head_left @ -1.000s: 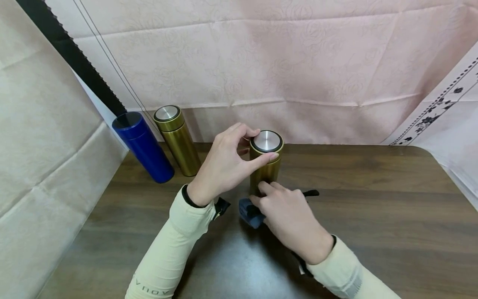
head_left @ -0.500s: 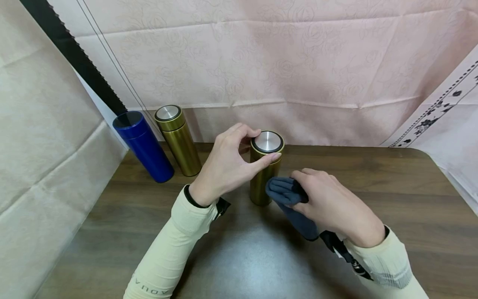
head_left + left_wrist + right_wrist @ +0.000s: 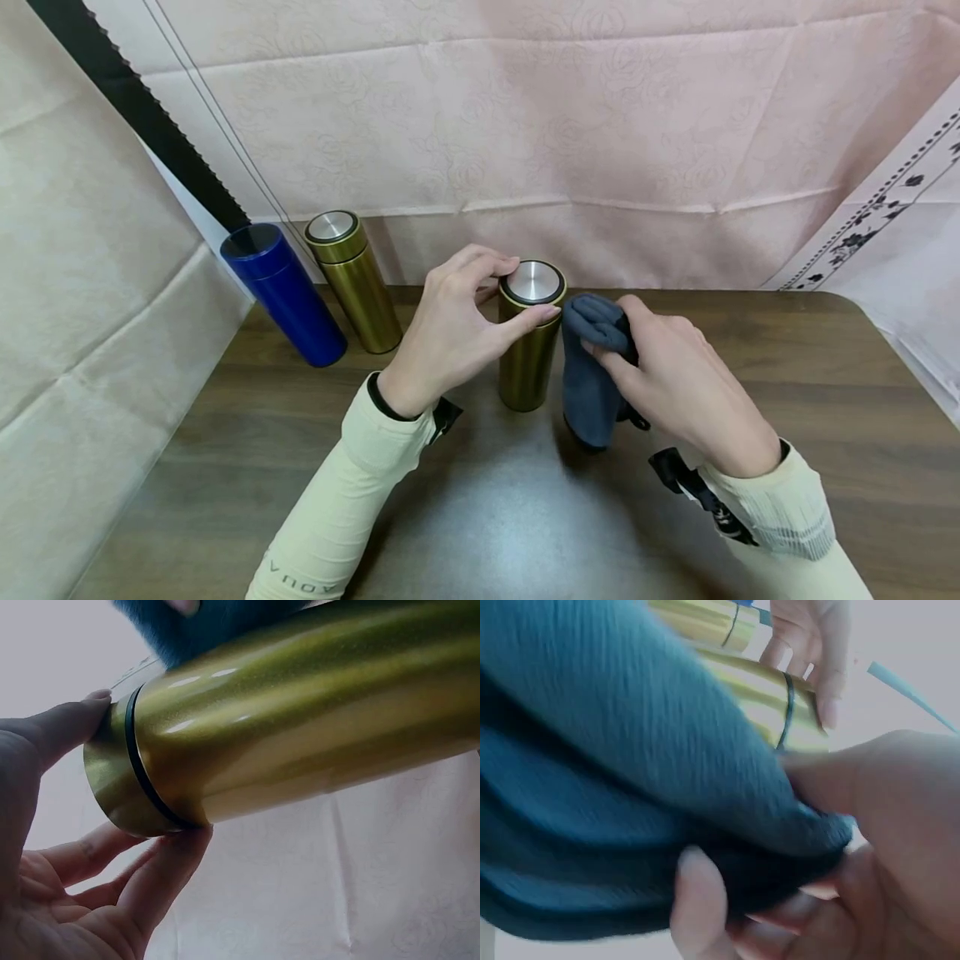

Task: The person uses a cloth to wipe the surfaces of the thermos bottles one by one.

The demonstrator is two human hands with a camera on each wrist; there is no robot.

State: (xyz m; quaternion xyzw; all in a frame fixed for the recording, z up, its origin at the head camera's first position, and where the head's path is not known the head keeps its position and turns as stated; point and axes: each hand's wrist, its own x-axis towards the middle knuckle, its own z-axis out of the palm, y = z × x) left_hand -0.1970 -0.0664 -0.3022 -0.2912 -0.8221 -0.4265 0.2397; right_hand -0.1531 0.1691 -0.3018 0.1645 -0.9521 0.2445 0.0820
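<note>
A gold thermos flask with a silver-topped lid stands upright on the table. My left hand grips its lid, thumb on the near side and fingers behind. In the left wrist view the thumb and fingertips meet the flask on either side of the lid's dark seam. My right hand pinches a folded dark blue cloth just right of the flask. Thick layers of the cloth fill much of the right wrist view. The cloth's edge overlaps the flask in the left wrist view.
A blue thermos flask and a second gold flask stand side by side at the table's back left. Pink cloth hangs behind the wooden table, and pale cloth hangs on the left.
The right hand has moved from the near side of the gold flask round to its right and up, carrying the cloth. The left hand has kept its grip on the lid.
</note>
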